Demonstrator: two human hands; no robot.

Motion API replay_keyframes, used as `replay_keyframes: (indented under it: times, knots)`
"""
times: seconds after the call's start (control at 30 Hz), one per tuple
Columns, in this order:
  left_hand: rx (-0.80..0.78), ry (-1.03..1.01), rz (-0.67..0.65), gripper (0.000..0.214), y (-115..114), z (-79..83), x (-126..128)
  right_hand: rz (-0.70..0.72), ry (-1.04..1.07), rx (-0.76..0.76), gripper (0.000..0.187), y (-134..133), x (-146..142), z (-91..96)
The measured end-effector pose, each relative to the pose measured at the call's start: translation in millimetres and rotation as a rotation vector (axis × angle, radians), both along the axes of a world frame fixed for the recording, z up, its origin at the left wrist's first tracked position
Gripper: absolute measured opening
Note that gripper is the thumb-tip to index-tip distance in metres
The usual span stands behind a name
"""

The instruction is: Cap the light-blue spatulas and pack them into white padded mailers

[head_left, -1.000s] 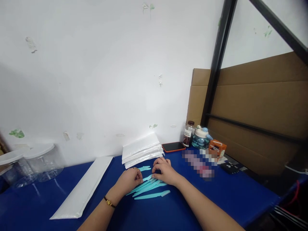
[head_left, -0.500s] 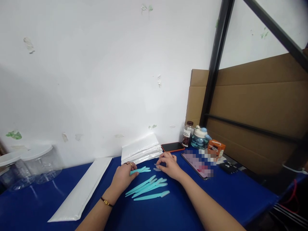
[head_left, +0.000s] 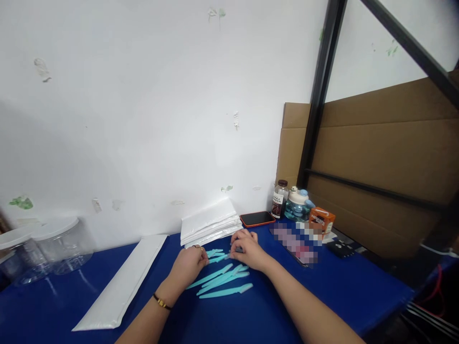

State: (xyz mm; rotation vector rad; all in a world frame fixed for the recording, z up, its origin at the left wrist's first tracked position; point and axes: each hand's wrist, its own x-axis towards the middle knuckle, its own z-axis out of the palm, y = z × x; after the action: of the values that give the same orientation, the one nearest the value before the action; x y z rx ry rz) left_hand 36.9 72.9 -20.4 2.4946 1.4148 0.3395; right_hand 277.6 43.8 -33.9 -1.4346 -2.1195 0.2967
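My left hand [head_left: 190, 263] is closed in a pinch on the handle end of a turquoise eyebrow razor [head_left: 217, 259], which points right. The pale tip of that razor meets the fingertips of my right hand [head_left: 248, 249]. The right fingers are curled and pinched together; what lies between them is hidden. Just beyond the held razor are more turquoise eyebrow razors [head_left: 214, 252], partly behind the left fingers. Closer to me, several loose eyebrow razors [head_left: 224, 279] lie fanned on the blue tabletop [head_left: 229, 320], their pale blade ends toward the right.
Behind my hands is a stack of white padded mailers [head_left: 210, 222]; another long white mailer [head_left: 122, 282] lies left. Clear lidded tubs [head_left: 59, 243] stand far left. To the right are an orange-edged phone [head_left: 257, 218], a second phone [head_left: 296, 246], bottles [head_left: 297, 205] and an orange box [head_left: 322, 220].
My left hand has moved slightly right and lowered with a razor, whose tip now reaches my right fingers. The small clear pieces seen beside the right fingertips are now covered.
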Motion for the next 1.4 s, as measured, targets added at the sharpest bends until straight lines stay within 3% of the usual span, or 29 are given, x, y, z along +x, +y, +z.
replay_keyframes:
  times: [0.1, 0.2, 0.3, 0.43, 0.57, 0.7, 0.93, 1.2, 1.27, 1.4]
  knots:
    - [0.017, 0.038, 0.061, 0.013, 5.8, 4.2, -8.2, -0.162, 0.006, -0.020, 0.014, 5.5, 12.5, -0.6]
    - [0.044, 0.022, 0.085, 0.010, 6.2, 6.1, -10.5, -0.216, 0.007, -0.041, 0.017, 5.7, 16.9, 0.7]
    - [0.039, -0.034, 0.062, 0.018, -0.2, 7.2, -5.3, -0.112, 0.031, -0.022, 0.016, 0.0, 9.7, 3.2]
    - [-0.087, -0.040, -0.058, 0.022, -11.0, 6.9, 4.5, 0.082, -0.017, -0.063, 0.019, -6.6, -6.1, 2.3]
    - [-0.168, -0.002, -0.073, 0.014, -13.2, 2.4, 8.1, 0.120, -0.058, -0.086, 0.019, -7.4, -13.1, 0.5]
    - [-0.128, -0.019, -0.048, 0.013, -11.9, 3.1, 9.1, 0.132, -0.031, -0.083, 0.019, -8.0, -11.9, 4.3]
    - [-0.017, 0.007, -0.036, 0.013, -12.1, 17.8, 10.7, 0.061, -0.002, -0.086, 0.018, -4.4, -4.7, 7.1]
    - [-0.023, 0.060, 0.098, 0.013, 6.0, 10.4, -13.8, -0.139, 0.053, -0.099, 0.018, 1.6, 20.9, 5.4]
    - [0.004, 0.028, 0.103, 0.017, 4.6, 11.0, -12.6, -0.096, 0.048, -0.094, 0.022, -1.8, 20.8, 8.5]
    - [-0.042, -0.050, 0.043, 0.028, -8.5, 16.2, 0.0, 0.130, -0.020, -0.132, 0.030, -7.6, 15.6, 9.3]
